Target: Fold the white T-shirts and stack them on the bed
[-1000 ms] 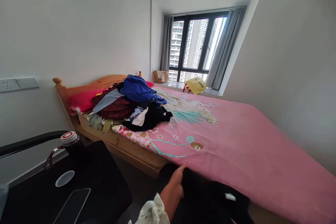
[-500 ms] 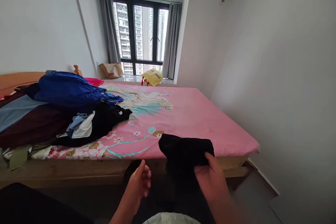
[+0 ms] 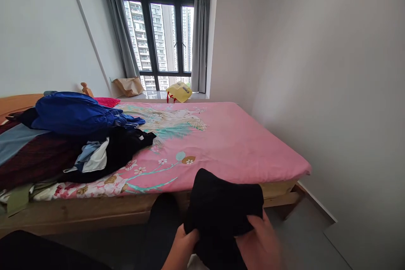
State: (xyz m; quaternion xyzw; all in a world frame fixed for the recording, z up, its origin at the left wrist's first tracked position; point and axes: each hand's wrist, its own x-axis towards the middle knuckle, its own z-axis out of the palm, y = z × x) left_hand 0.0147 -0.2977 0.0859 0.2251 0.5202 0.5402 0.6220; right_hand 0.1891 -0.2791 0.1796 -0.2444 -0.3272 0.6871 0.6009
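Note:
A black cloth (image 3: 221, 206) hangs in front of me, just off the near edge of the bed, bunched and partly folded over. Its lower left side is gripped by my left hand (image 3: 186, 240), the fingers partly hidden behind the fabric. My right hand (image 3: 261, 236) pinches the right side, thumb on top of the cloth. On the left of the bed (image 3: 234, 143) lies a heap of clothes: a blue garment (image 3: 76, 112), a black garment (image 3: 122, 147) and a white and light-blue piece (image 3: 96, 156).
A brown paper bag (image 3: 129, 86) and a yellow bag (image 3: 179, 91) sit by the window. The wooden bed frame (image 3: 95, 219) runs across the front, with my legs close to it. A wall (image 3: 348, 114) rises on the right.
My left hand, earlier apart from the cloth, has moved right and taken hold of it. The cloth and my right hand are lower, and the view has shifted slightly.

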